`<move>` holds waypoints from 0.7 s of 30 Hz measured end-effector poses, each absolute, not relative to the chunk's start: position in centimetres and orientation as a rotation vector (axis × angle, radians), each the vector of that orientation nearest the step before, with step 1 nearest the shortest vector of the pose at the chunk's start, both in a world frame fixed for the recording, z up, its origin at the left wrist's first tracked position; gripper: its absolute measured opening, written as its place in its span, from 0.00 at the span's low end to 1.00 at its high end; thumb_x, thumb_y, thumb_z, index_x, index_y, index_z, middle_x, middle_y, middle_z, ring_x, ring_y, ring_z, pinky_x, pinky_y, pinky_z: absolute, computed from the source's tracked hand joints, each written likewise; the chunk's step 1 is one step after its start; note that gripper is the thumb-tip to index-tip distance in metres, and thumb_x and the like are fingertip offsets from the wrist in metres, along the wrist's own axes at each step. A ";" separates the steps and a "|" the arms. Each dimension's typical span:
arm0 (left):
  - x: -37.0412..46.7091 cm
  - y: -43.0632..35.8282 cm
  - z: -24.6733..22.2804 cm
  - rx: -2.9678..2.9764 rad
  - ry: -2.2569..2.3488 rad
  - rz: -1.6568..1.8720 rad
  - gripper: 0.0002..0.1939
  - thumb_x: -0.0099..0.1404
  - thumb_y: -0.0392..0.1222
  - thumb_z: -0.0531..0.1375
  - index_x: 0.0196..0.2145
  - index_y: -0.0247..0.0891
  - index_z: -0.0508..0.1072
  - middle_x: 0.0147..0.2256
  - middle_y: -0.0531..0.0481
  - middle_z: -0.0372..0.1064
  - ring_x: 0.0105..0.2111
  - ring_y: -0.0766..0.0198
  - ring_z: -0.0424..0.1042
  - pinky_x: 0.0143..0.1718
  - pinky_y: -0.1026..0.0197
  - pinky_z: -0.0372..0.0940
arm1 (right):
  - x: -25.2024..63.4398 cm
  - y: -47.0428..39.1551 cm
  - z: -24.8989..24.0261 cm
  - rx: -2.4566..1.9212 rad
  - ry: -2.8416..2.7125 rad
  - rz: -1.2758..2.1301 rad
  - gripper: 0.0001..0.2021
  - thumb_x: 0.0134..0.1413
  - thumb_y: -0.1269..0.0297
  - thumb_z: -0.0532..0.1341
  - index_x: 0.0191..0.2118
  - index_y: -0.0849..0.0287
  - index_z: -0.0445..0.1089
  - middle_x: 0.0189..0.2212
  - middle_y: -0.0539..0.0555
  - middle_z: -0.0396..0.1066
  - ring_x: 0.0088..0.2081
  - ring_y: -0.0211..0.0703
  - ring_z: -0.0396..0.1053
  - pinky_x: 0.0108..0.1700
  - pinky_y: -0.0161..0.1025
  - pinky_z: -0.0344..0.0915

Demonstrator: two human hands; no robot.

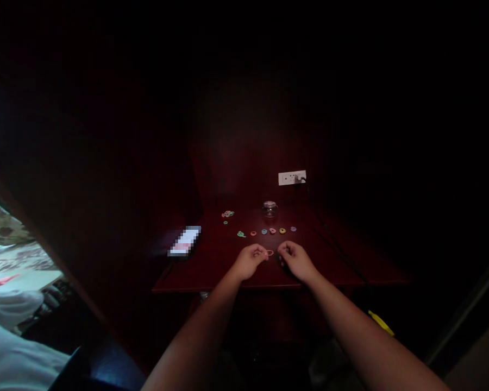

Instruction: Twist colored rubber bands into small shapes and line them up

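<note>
My left hand (250, 260) pinches a small orange-pink hair tie (269, 253), which sticks out as a loop from the fingertips. Just to its right, my right hand (296, 259) hovers over the desk with thumb and fingers curled together; whatever they hold, if anything, is hidden. Beyond both hands runs a row of small hair-tie bunches: green (241, 234), orange-red (253, 233), blue (264, 231), pink (273, 231), yellow (282, 231) and purple (293, 229). Farther back on the left lies a mixed pile of hair ties (228, 214), with a single green hair tie (225, 222) in front.
A clear lidded jar (270, 209) stands at the back of the dark red desk (212, 274). On the left lies a lit phone (185, 241). A white socket strip (292, 178) holds a plug, its cable running down the right side. Something yellow (381, 322) shows below right.
</note>
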State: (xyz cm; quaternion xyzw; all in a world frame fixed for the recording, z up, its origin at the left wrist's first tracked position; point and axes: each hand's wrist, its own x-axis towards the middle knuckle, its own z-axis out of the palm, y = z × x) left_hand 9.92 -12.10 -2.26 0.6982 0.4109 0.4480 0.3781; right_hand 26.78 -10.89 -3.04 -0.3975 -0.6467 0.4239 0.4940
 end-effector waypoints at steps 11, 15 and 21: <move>10.0 -12.4 -1.9 1.665 1.228 1.206 0.12 0.52 0.47 0.57 0.27 0.33 0.68 0.25 0.49 0.67 0.25 0.69 0.65 0.28 0.67 0.59 | 27.0 -12.2 -2.2 -0.992 -1.634 1.032 0.13 0.44 0.55 0.55 0.23 0.61 0.60 0.16 0.47 0.56 0.19 0.32 0.54 0.20 0.30 0.51; 8.4 -11.0 -0.2 1.846 1.395 1.182 0.13 0.54 0.48 0.55 0.29 0.34 0.69 0.26 0.49 0.68 0.25 0.69 0.64 0.26 0.68 0.58 | 26.8 -12.3 -2.2 -1.015 -1.643 1.057 0.12 0.45 0.57 0.55 0.22 0.60 0.60 0.16 0.46 0.55 0.19 0.31 0.52 0.20 0.29 0.51; 5.1 -5.9 3.8 2.338 1.856 0.850 0.11 0.54 0.47 0.54 0.28 0.38 0.70 0.28 0.50 0.68 0.27 0.66 0.64 0.31 0.65 0.56 | 26.9 -12.3 -2.3 -1.026 -1.646 1.107 0.11 0.45 0.58 0.55 0.23 0.60 0.60 0.16 0.45 0.54 0.19 0.31 0.52 0.20 0.29 0.51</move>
